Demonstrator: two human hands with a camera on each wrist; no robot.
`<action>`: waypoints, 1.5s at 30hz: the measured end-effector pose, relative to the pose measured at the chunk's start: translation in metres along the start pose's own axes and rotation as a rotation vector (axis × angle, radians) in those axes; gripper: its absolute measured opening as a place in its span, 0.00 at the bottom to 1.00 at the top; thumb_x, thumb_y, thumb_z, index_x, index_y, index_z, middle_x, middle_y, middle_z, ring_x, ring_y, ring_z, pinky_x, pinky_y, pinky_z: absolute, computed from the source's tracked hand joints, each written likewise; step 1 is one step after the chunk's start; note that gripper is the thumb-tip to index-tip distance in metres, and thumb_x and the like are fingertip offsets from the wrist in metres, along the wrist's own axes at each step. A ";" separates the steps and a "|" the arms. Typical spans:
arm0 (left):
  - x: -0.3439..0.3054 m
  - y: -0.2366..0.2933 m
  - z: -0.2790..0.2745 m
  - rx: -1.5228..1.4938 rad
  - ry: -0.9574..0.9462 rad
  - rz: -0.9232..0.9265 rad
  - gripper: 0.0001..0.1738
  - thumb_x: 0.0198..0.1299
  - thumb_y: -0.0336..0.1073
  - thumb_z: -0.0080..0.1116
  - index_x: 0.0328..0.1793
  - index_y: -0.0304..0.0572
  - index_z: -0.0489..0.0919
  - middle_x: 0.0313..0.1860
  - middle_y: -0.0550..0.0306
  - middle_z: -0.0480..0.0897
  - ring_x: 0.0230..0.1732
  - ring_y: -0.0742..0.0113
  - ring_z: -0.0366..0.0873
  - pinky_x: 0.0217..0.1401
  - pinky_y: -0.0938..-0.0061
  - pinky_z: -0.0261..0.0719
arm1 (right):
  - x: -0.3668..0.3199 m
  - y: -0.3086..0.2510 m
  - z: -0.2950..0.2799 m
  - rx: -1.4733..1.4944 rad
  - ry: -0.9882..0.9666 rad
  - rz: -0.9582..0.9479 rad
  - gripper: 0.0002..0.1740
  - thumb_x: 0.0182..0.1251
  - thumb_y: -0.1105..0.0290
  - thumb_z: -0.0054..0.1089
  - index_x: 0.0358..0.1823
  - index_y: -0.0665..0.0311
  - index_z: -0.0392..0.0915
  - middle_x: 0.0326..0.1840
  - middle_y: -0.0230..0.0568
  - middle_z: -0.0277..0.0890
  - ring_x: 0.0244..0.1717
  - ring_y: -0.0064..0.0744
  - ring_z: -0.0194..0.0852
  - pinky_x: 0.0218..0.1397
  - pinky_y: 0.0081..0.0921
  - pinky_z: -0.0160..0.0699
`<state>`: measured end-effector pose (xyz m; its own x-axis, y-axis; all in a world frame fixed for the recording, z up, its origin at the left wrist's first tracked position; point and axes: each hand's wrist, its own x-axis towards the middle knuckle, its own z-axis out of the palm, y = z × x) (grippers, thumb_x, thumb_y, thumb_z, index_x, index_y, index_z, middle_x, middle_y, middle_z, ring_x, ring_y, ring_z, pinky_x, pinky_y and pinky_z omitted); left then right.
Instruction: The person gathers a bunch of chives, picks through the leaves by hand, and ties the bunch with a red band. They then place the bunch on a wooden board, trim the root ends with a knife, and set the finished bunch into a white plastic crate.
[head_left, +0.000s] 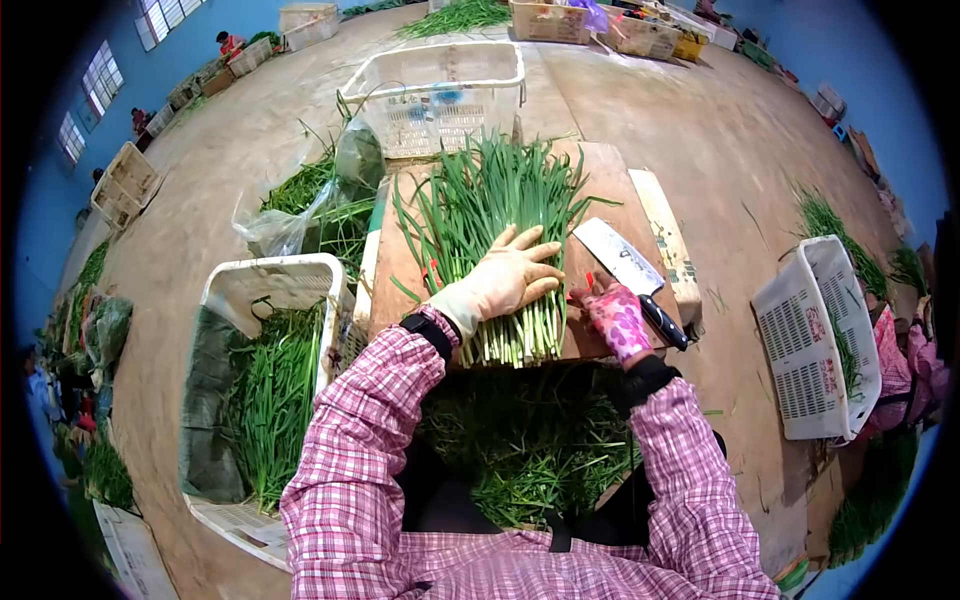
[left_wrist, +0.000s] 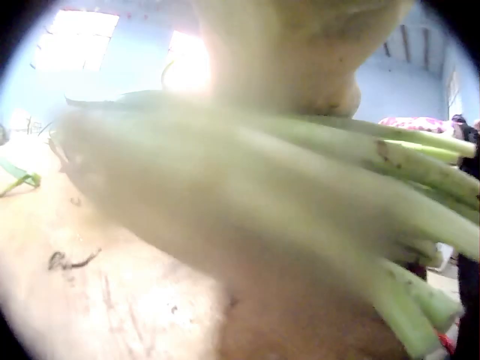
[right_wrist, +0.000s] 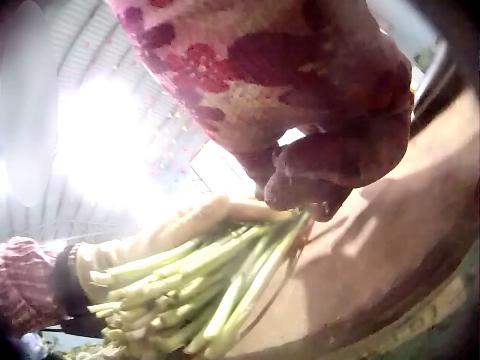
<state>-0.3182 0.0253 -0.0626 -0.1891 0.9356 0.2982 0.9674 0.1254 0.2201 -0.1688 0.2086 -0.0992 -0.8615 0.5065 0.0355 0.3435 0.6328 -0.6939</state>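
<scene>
A bunch of garlic chives [head_left: 515,200], long green leaves with pale cut stalks, lies on a wooden board [head_left: 590,345]. My left hand [head_left: 505,280], in a pale glove, rests across its stalks with fingers extended. In the left wrist view, stalks [left_wrist: 360,172] blur past close to the camera. My right hand [head_left: 612,315], in a pink patterned glove with bare fingertips, is at the bunch's right side. In the right wrist view its curled fingers [right_wrist: 322,165] meet the outermost stalks. A red strip [head_left: 590,280] shows at these fingertips; cannot tell if they grip it.
A cleaver [head_left: 625,260] with a black handle lies right of the bunch. Crates stand left [head_left: 330,290], ahead [head_left: 440,65] and right [head_left: 780,300], the left one holding greens. A plastic bag of greens [head_left: 310,205] sits beside the board. Loose greens [head_left: 540,460] lie below it.
</scene>
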 end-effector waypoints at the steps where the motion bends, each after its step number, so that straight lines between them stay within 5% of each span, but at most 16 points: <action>1: -0.001 -0.001 0.000 -0.014 -0.001 -0.004 0.19 0.74 0.51 0.48 0.60 0.60 0.85 0.74 0.55 0.72 0.80 0.43 0.57 0.82 0.41 0.47 | 0.010 0.001 0.007 -0.020 0.003 0.024 0.19 0.66 0.59 0.68 0.48 0.68 0.84 0.32 0.49 0.86 0.31 0.35 0.86 0.38 0.33 0.84; 5: 0.002 0.000 0.003 0.005 0.011 -0.007 0.17 0.72 0.50 0.51 0.57 0.61 0.86 0.74 0.55 0.73 0.80 0.44 0.56 0.81 0.40 0.46 | 0.019 -0.027 -0.005 0.503 -0.107 0.267 0.11 0.67 0.66 0.64 0.38 0.70 0.82 0.25 0.47 0.81 0.21 0.36 0.83 0.25 0.33 0.84; 6: 0.004 0.003 0.004 0.016 0.012 0.021 0.17 0.72 0.50 0.51 0.56 0.60 0.87 0.72 0.55 0.74 0.80 0.44 0.57 0.81 0.40 0.47 | 0.029 -0.001 0.006 0.411 -0.082 0.037 0.11 0.69 0.67 0.60 0.42 0.69 0.82 0.26 0.44 0.81 0.19 0.36 0.81 0.23 0.34 0.82; 10: -0.001 0.001 0.017 -0.018 0.134 0.009 0.18 0.70 0.53 0.51 0.50 0.58 0.88 0.67 0.59 0.77 0.77 0.49 0.60 0.80 0.41 0.50 | 0.011 -0.031 -0.007 1.045 -0.270 0.395 0.04 0.72 0.69 0.58 0.43 0.59 0.75 0.26 0.32 0.76 0.15 0.24 0.68 0.15 0.22 0.67; 13: -0.001 0.008 -0.002 0.035 -0.056 -0.042 0.24 0.70 0.58 0.50 0.61 0.57 0.83 0.72 0.57 0.74 0.78 0.49 0.59 0.82 0.43 0.48 | 0.047 0.038 -0.003 0.627 -0.341 0.187 0.07 0.72 0.70 0.60 0.49 0.59 0.77 0.21 0.27 0.73 0.15 0.19 0.67 0.15 0.21 0.63; 18: -0.063 0.013 -0.053 -0.178 0.229 -0.209 0.29 0.72 0.55 0.51 0.75 0.55 0.71 0.80 0.48 0.65 0.83 0.47 0.51 0.84 0.45 0.43 | -0.013 -0.058 -0.042 0.201 0.033 -0.092 0.17 0.75 0.67 0.60 0.61 0.64 0.79 0.25 0.30 0.76 0.21 0.17 0.69 0.22 0.19 0.66; 20: -0.127 0.006 -0.104 -0.210 0.413 -0.291 0.23 0.70 0.46 0.60 0.70 0.53 0.77 0.69 0.50 0.78 0.78 0.51 0.63 0.81 0.56 0.60 | -0.052 -0.112 -0.040 0.097 -0.038 -0.067 0.16 0.76 0.69 0.59 0.60 0.65 0.80 0.31 0.33 0.81 0.25 0.18 0.72 0.27 0.19 0.70; 21: -0.166 0.001 -0.132 -0.564 0.496 -0.446 0.20 0.70 0.44 0.61 0.66 0.54 0.81 0.62 0.56 0.83 0.69 0.59 0.75 0.73 0.66 0.72 | -0.071 -0.127 -0.029 0.211 -0.083 -0.085 0.15 0.74 0.69 0.61 0.58 0.66 0.81 0.33 0.37 0.83 0.28 0.21 0.76 0.31 0.20 0.75; 25: -0.324 -0.063 -0.168 -0.218 0.551 -1.255 0.17 0.72 0.44 0.58 0.64 0.58 0.83 0.62 0.59 0.85 0.57 0.66 0.84 0.64 0.70 0.81 | -0.125 -0.175 0.018 0.257 -0.351 -0.146 0.12 0.70 0.75 0.62 0.53 0.68 0.83 0.32 0.40 0.84 0.30 0.25 0.80 0.37 0.21 0.79; 28: -0.404 -0.112 -0.095 -0.299 0.377 -1.551 0.39 0.68 0.51 0.63 0.80 0.43 0.64 0.76 0.45 0.70 0.75 0.54 0.69 0.79 0.65 0.64 | -0.141 -0.193 0.052 0.187 -0.511 -0.161 0.12 0.67 0.79 0.63 0.51 0.70 0.84 0.33 0.41 0.85 0.32 0.24 0.82 0.39 0.22 0.80; 29: -0.415 -0.125 -0.069 -0.260 0.159 -1.553 0.57 0.62 0.59 0.66 0.84 0.34 0.49 0.82 0.38 0.56 0.83 0.48 0.54 0.84 0.65 0.53 | -0.143 -0.192 0.064 0.186 -0.542 -0.143 0.13 0.67 0.80 0.64 0.52 0.70 0.83 0.34 0.41 0.85 0.33 0.23 0.82 0.39 0.22 0.80; 31: -0.423 -0.159 -0.017 -0.268 -0.022 -1.695 0.67 0.56 0.69 0.66 0.84 0.32 0.44 0.84 0.37 0.50 0.85 0.47 0.47 0.86 0.65 0.47 | -0.141 -0.180 0.079 0.105 -0.569 -0.173 0.13 0.66 0.79 0.65 0.52 0.70 0.83 0.37 0.42 0.86 0.34 0.22 0.82 0.40 0.21 0.80; 35: -0.430 -0.201 0.026 -0.185 0.052 -1.666 0.72 0.51 0.76 0.64 0.84 0.30 0.43 0.85 0.35 0.48 0.86 0.46 0.42 0.86 0.64 0.46 | -0.144 -0.164 0.101 0.084 -0.576 -0.115 0.12 0.66 0.79 0.64 0.51 0.70 0.83 0.39 0.45 0.86 0.37 0.24 0.84 0.41 0.23 0.81; 40: -0.372 -0.180 0.050 -0.139 -0.313 -1.596 0.70 0.57 0.74 0.60 0.84 0.26 0.40 0.84 0.33 0.49 0.86 0.43 0.41 0.86 0.55 0.41 | -0.145 -0.177 0.118 -0.012 -0.651 -0.052 0.13 0.65 0.81 0.62 0.51 0.69 0.84 0.39 0.41 0.86 0.38 0.23 0.83 0.42 0.22 0.81; 43: -0.368 -0.162 0.060 -0.266 -0.168 -1.503 0.60 0.64 0.61 0.61 0.84 0.29 0.40 0.81 0.31 0.55 0.83 0.41 0.48 0.84 0.59 0.51 | -0.145 -0.163 0.130 0.045 -0.634 -0.036 0.13 0.65 0.82 0.62 0.51 0.69 0.84 0.39 0.41 0.86 0.37 0.23 0.83 0.42 0.22 0.81; 45: -0.373 -0.167 0.039 -0.548 -0.006 -1.524 0.66 0.58 0.64 0.66 0.85 0.31 0.40 0.82 0.32 0.53 0.83 0.41 0.48 0.84 0.58 0.50 | -0.144 -0.159 0.132 0.063 -0.627 -0.073 0.13 0.66 0.78 0.65 0.51 0.70 0.84 0.40 0.48 0.87 0.39 0.31 0.87 0.43 0.25 0.84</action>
<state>-0.4025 -0.3314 -0.2469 -0.8646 0.0604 -0.4988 -0.2812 0.7644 0.5802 -0.1483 -0.0421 -0.0890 -0.9436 0.0120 -0.3308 0.2696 0.6073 -0.7473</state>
